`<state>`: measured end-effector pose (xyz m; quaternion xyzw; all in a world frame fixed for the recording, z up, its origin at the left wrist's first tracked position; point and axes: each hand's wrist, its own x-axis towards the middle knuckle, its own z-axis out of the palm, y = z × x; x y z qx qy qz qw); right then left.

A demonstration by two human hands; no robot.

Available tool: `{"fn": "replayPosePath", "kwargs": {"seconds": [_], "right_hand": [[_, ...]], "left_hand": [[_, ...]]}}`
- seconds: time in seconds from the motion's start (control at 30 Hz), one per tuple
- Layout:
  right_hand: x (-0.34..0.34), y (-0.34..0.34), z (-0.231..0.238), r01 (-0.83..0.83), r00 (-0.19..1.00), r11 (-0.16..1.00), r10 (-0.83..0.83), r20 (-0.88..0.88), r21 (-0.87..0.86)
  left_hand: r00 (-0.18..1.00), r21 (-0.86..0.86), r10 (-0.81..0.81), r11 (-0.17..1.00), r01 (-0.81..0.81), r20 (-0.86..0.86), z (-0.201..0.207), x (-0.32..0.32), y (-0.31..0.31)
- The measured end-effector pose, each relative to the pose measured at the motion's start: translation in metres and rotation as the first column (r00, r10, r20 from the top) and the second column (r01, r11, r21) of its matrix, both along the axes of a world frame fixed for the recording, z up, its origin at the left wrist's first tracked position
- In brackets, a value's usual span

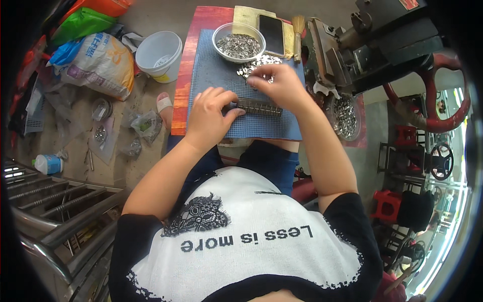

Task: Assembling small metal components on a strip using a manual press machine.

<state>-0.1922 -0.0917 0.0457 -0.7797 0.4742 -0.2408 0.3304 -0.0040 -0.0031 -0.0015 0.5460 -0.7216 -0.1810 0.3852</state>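
Note:
A dark metal bar with a row of notches (259, 107) lies across the blue ribbed mat (221, 133). At its left end, my left hand (211, 115) has thumb and fingers closed on it. My right hand (279, 86) is above the bar's far side, thumb and fingertips pinched together; whatever they hold, if anything, is too small to make out. Just beyond those fingertips is a loose pile of small shiny metal pieces (261, 64). Behind the pile, a clear round bowl (215, 43) holds many similar pieces.
A phone (271, 34) on a yellow cloth (246, 14) and a small brush (298, 38) lie at the back. A machine with a red handwheel (427, 93) stands right, above a tub of metal parts (346, 118). A white bucket (160, 53) is left of the table.

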Motion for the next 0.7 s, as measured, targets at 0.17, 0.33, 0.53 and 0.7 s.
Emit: {"fn": "replayPosePath", "kwargs": {"seconds": [0.17, 0.33, 0.53, 0.7], "right_hand": [[-0.008, 0.019, -0.003, -0.032, 0.999, 0.984, 0.037, -0.024, 0.177], [-0.009, 0.022, -0.008, -0.102, 0.994, 0.989, 0.106, -0.040, 0.105], [-0.014, 0.019, -0.012, -0.127, 0.990, 0.977, 0.114, 0.085, 0.173], [0.001, -0.005, 0.003, 0.134, 0.945, 0.990, -0.139, 0.296, 0.038]], "left_hand": [[1.000, -0.009, -0.012, 1.000, 0.012, 0.002, 0.002, -0.001, 0.001], [1.000, -0.017, -0.012, 1.000, 0.012, -0.015, 0.000, -0.001, 0.001], [1.000, -0.022, -0.003, 1.000, 0.003, -0.008, 0.001, -0.002, 0.003], [1.000, -0.026, -0.013, 1.000, 0.013, -0.011, 0.001, -0.002, 0.001]]}}
